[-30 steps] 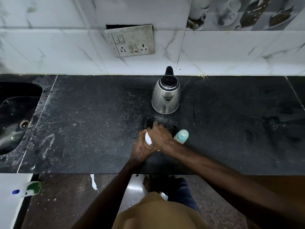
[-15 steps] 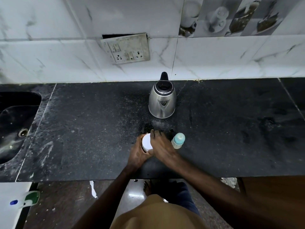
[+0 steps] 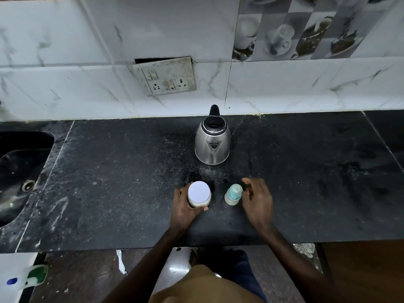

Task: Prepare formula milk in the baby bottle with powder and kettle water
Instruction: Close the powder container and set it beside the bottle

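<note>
A powder jar [image 3: 199, 194] with a flat white lid stands on the black counter [image 3: 109, 193], and my left hand [image 3: 185, 209] is wrapped around its side. Just to its right stands a small baby bottle [image 3: 233, 194] with a teal cap. My right hand [image 3: 258, 202] hovers beside the bottle on its right, fingers spread and curved, not touching it as far as I can see. A steel kettle [image 3: 212, 143] with a black lid and handle stands behind them near the wall.
A black sink [image 3: 19, 171] is sunk into the counter at the far left. A socket plate [image 3: 166, 76] hangs on the tiled wall above the kettle. The counter's front edge runs just below my wrists, with the floor beneath.
My right hand has left the top of the jar and moved right, to beside the baby bottle. My left hand still holds the jar. The camera has tilted up a little.
</note>
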